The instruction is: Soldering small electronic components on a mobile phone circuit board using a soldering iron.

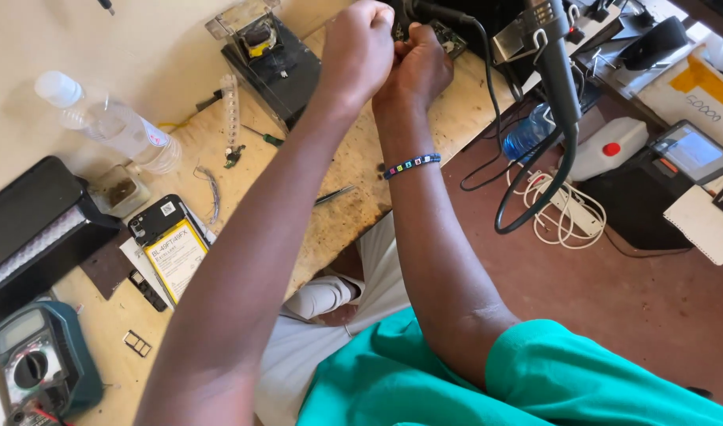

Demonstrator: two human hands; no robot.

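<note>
Pale, scuffed plywood makes up the workbench (338,221), which runs from the lower left toward twelve o'clock, with a reddish-brown floor (653,300) to the right of it. On that floor at three o'clock lie a white power strip (571,207) with coiled white cable, a blue water bottle (527,134), a white box with a red button (610,148) and a dark tablet-like device with a lit screen (689,154). On the bench, a clear plastic bottle (109,122) lies at ten o'clock, an opened phone with its yellow-labelled battery showing (170,248) at eight o'clock, and a teal-cased multimeter (38,367) at seven o'clock. A black case (30,229) sits at nine o'clock. Tweezers (335,194) rest near the bench edge at the centre. A hot-air wand (555,67) hangs in its holder at one o'clock, its black hose looping down.

At twelve o'clock both hands meet above the bench. The left hand (360,51) is curled into a fist, and the right hand (421,67), with a beaded bracelet (413,166) on the wrist, is also closed. Between and just beyond them a small dark-green circuit board (450,39) shows, pinched at the right hand's fingertips; most of it is hidden. Whether the left hand grips the board too cannot be told.
</note>
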